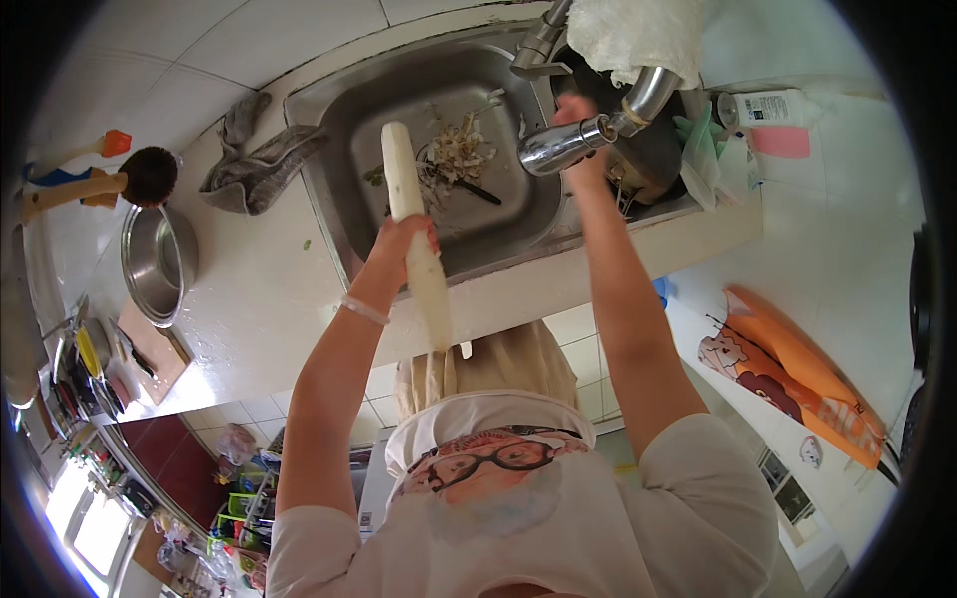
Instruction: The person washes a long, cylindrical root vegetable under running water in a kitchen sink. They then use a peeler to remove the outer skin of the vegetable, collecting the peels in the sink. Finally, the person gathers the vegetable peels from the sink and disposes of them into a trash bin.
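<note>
A long pale peeled root vegetable [404, 176] is gripped around its middle by my left hand [410, 238], its upper part over the stainless steel sink [351, 97] and its lower end past the counter's front edge. Vegetable peelings [460, 153] lie in a heap on the sink floor, with a dark-handled tool [478, 191] among them. My right hand [582, 138] is raised behind the chrome faucet spout [557, 147], over the right basin; it is blurred and partly hidden, so its grip is unclear. A white cloth [635, 34] is draped over the faucet pipe.
A grey rag [262, 172] lies left of the sink. Further left are a steel pot [159, 261], a round brush [149, 177] and a cutting board [153, 351] with a knife [133, 348]. A dark pan [650, 157] sits in the right basin, beside a white bottle [774, 108].
</note>
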